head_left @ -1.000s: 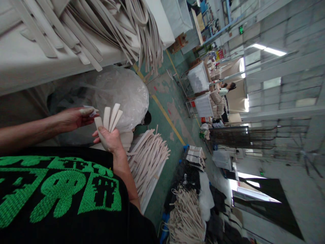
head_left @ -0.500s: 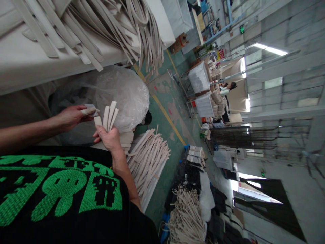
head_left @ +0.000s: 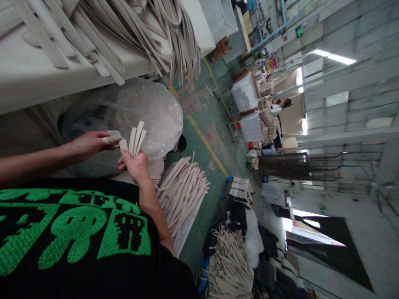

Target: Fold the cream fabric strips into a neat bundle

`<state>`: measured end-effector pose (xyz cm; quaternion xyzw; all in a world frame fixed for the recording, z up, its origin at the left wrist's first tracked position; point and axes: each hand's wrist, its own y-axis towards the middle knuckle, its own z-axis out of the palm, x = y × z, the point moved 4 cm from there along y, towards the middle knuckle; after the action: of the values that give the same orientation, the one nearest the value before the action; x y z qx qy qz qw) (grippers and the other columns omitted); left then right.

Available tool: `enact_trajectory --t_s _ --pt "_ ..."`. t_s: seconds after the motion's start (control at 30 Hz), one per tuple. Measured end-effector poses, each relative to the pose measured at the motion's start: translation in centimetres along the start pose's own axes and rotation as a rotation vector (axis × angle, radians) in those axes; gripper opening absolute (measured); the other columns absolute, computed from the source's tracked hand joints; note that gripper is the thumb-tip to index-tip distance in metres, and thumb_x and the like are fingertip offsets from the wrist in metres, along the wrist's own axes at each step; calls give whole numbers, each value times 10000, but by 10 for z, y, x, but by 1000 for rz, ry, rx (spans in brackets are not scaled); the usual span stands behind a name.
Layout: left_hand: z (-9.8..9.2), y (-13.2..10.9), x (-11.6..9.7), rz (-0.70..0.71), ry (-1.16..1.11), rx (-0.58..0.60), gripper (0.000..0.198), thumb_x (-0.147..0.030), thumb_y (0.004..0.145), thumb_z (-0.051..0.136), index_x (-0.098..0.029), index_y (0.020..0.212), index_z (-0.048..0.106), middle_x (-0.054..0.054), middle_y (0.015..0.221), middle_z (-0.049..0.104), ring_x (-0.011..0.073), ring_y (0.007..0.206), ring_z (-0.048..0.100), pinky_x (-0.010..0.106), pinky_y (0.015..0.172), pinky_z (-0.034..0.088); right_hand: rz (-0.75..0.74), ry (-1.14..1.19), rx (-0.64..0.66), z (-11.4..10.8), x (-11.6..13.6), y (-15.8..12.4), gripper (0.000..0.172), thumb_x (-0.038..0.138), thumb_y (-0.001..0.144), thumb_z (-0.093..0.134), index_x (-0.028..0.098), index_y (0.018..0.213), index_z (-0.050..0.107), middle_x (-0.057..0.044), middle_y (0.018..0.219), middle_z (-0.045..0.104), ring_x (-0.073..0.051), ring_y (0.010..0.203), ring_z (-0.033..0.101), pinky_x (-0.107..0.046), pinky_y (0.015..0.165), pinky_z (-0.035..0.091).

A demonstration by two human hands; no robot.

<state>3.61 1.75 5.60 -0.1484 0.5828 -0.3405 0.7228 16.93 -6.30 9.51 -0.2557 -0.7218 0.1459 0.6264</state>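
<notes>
My right hand (head_left: 137, 166) is closed around several narrow beige strips (head_left: 134, 139), apparently fabric, whose ends fan out above the fingers. One strip end leans apart from the others, toward my left hand (head_left: 89, 146). That hand is closed in a pinch at this strip end, with a small whitish piece (head_left: 114, 133) at its fingertips. A pale wrap covers one of its fingers. Whether the left fingertips touch the strip is unclear. Behind both hands bulges a large clear plastic bag (head_left: 149, 112); its contents are hard to make out.
More beige strips (head_left: 137, 37) lie over a white-covered table (head_left: 77, 85) and hang off its edge. A pile of strips (head_left: 183, 195) rests beside my right arm. Further off are another strip heap (head_left: 230, 261), white bins on a cart (head_left: 245, 95) and a person (head_left: 277, 109).
My left fingertips have come slightly closer to the separate strip end. The right hand keeps its hold on the strips, and the view has shifted a little.
</notes>
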Motion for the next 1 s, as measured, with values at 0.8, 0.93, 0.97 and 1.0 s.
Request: enact_trajectory --t_s 0.8,0.93,0.97,1.0 --pt "1 1 -5 -102 -229 -61 125 -164 857 649 -149 749 711 52 798 738 135 754 663 217 721 550 -22 -76 78 6 -5 -3 94 263 955 614 175 930 589 70 595 616 -73 425 591 -138 454 414" --pt "7 -3 -3 -73 -150 -18 82 -188 786 680 -139 733 718 65 776 742 161 741 654 247 760 568 -7 -116 93 8 -7 0 138 312 958 622 177 985 608 71 606 630 -81 444 604 -148 478 440" --pt "8 -3 -2 -62 -117 8 90 -207 776 681 -146 725 723 65 761 740 170 736 650 268 791 575 -5 -121 89 8 -7 0 154 326 957 625 176 993 612 70 608 632 -83 448 607 -151 481 446" --pt "9 -2 0 -53 -85 34 100 -227 770 682 -155 719 729 63 746 737 179 733 647 293 828 578 -5 -121 83 7 -6 0 166 334 957 626 173 996 615 67 610 633 -84 451 609 -152 482 448"
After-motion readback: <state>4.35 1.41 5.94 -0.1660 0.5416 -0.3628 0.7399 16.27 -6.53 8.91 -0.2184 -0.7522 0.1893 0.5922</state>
